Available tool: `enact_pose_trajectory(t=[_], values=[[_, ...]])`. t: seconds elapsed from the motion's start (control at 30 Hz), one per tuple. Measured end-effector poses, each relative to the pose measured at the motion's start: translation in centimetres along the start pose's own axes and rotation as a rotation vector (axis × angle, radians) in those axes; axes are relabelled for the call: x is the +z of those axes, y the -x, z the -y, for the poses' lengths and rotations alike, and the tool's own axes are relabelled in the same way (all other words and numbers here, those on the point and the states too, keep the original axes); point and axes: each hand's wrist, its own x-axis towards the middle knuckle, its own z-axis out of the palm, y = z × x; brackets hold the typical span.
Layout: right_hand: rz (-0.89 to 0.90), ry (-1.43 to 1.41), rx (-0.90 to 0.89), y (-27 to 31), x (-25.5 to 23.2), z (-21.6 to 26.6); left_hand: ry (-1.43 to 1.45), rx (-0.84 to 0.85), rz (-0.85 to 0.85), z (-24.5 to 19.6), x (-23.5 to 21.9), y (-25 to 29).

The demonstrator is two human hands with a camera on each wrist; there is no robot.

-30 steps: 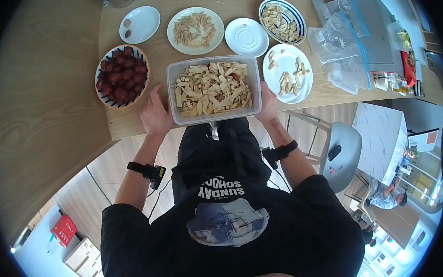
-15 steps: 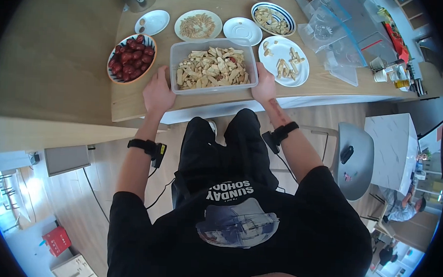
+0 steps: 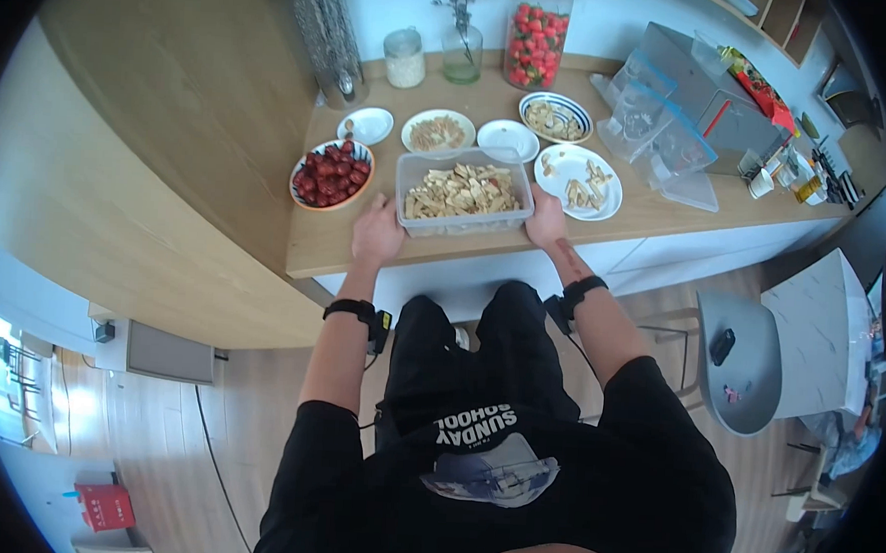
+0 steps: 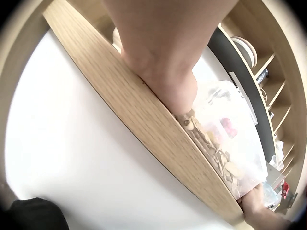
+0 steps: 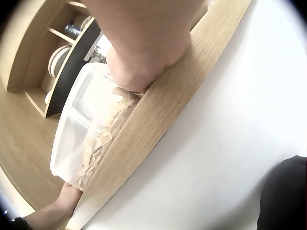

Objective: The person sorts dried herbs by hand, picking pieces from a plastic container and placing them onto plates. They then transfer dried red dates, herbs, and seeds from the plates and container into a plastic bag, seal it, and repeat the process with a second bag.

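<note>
A clear plastic container filled with pale, dried-looking sliced pieces stands at the counter's front edge. At its left end, the left hand grips the side, while the right hand holds the opposite end. In the left wrist view the left hand lies against the container, its fingertips mostly hidden. The right wrist view shows the right hand at the container's near corner, fingertips also out of sight.
Left of the container is a bowl of dark red fruit. Behind it are small plates and a striped bowl; a plate of pieces is at right. Strawberries, jars and plastic bags stand farther back.
The head view has tilted up and shifted, showing more of the counter's back and front. Both hands remain at the container's ends, with no clear movement against the plates.
</note>
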Motion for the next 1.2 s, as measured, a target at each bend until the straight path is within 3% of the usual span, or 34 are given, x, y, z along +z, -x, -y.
enact_pose_trajectory(t=[0.27,0.43,0.53,0.6,0.8,0.9,1.2], values=[[0.122,0.138,-0.013,-0.1,0.2,-0.1,0.076,-0.030,-0.030,-0.3,-0.4,0.3],[0.175,0.277,-0.221,-2.4,2.0,-2.7,0.302,-0.101,-0.063,0.4,-0.4,0.5],[0.204,0.335,-0.208,-2.4,2.1,-1.5,0.394,-0.115,-0.132,1.3,0.3,0.4],[0.118,0.285,-0.217,-2.1,2.2,-1.1,0.407,-0.110,-0.168,1.3,-0.2,0.5],[0.136,0.268,-0.136,-1.8,1.8,-1.2,0.427,-0.067,-0.167,1.7,0.8,0.3],[0.101,0.198,-0.126,-1.8,1.9,-1.1,0.450,-0.168,-0.133,1.6,0.6,0.2],[0.142,0.214,-0.079,-1.7,1.6,-0.9,0.498,-0.198,-0.130,1.8,0.9,-0.1]])
